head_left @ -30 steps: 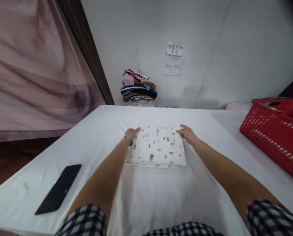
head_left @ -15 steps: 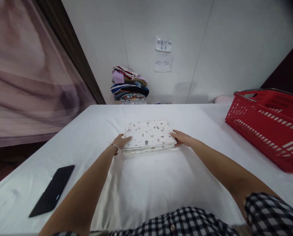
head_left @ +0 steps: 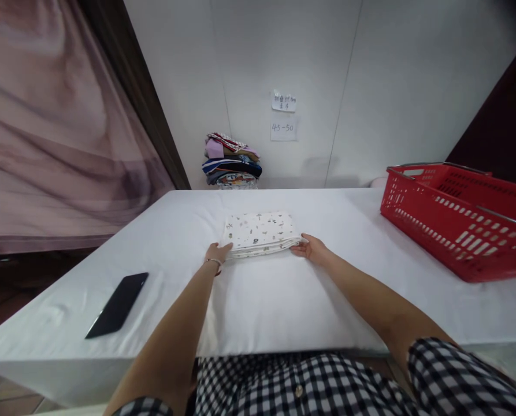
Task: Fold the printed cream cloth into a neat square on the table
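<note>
My fingers (head_left: 310, 248) pinch the folded cloth (head_left: 262, 230) at both near corners, some fingertips hidden beneath its layered edge.

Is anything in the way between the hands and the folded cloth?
Nothing visible. The left hand and right hand touch the folded cloth at its near corners; the flat black object and red basket sit to the sides.

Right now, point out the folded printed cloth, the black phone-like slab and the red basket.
Folded printed cloth (head_left: 264, 229): head view, middle of its top face.
Black slab (head_left: 118, 306): head view, middle of its flat upper face.
Red basket (head_left: 446, 231): head view, slotted long side wall.
</note>
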A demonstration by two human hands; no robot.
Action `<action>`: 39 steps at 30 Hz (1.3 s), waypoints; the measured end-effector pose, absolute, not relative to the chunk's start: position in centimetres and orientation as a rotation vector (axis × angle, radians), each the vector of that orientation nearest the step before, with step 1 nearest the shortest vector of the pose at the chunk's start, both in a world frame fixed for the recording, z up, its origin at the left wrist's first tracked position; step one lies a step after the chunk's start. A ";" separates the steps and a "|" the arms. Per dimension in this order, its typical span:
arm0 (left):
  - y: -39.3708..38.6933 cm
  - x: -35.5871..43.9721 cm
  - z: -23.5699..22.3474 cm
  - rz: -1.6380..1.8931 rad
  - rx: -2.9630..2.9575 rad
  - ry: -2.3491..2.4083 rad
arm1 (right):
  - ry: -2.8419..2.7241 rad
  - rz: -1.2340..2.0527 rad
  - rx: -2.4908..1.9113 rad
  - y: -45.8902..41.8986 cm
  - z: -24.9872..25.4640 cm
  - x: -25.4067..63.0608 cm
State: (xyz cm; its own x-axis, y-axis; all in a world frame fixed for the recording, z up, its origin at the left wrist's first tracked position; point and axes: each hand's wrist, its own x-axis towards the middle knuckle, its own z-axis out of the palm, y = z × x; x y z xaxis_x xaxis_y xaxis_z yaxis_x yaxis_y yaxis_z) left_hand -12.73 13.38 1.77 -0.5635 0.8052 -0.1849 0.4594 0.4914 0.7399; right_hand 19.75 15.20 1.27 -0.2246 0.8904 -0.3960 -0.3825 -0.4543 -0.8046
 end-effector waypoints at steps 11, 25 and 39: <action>13.8 -13.1 1.1 0.949 0.968 2.165 | -1.130 1.193 -1.360 15.2 -1.8 17.7; 13.9 -13.5 1.0 0.877 0.995 2.099 | -1.393 0.959 -1.355 15.8 -2.8 17.7; 13.6 -13.2 1.1 0.876 1.027 2.148 | -1.343 0.866 -1.500 15.6 -2.5 16.9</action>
State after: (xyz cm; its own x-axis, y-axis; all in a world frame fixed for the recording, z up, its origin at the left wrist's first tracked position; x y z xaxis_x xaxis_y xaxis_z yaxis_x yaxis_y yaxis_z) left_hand -13.23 13.60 1.11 -0.5242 0.8209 -0.2264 0.4283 0.4840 0.7631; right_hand 16.91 15.59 -2.46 0.1591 0.9847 0.0708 0.3425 0.0122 -0.9394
